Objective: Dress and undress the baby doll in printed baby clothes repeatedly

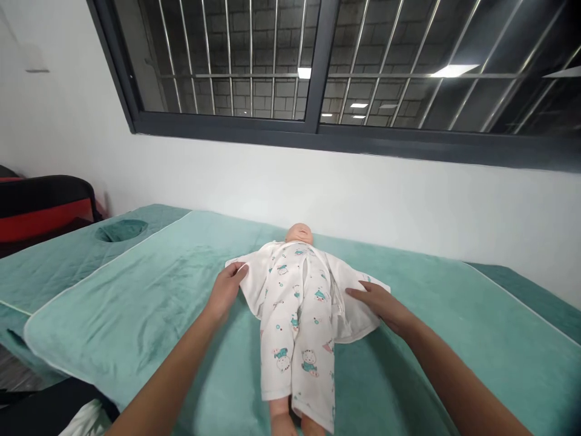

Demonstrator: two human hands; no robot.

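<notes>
A baby doll (299, 232) lies face up on a green sheet, its head toward the wall. White printed trousers (313, 297) cover the front of it up near the neck, and its bare feet (282, 422) stick out at the bottom. A white baby top (358, 312) is spread out to both sides under the doll. At the left panel, my left hand (227, 289) pinches the edge of the cloth between thumb and fingers. My right hand (381, 303) rests on the right panel, thumb and finger stretched apart over the fabric; its other fingers are hard to make out.
The green sheet (136, 290) covers a padded bed (49, 266) with a round hole (121, 230) at the left. A red and black item (45, 206) stands at far left. Behind are a white wall (385, 200) and a dark-framed barred window (254, 124).
</notes>
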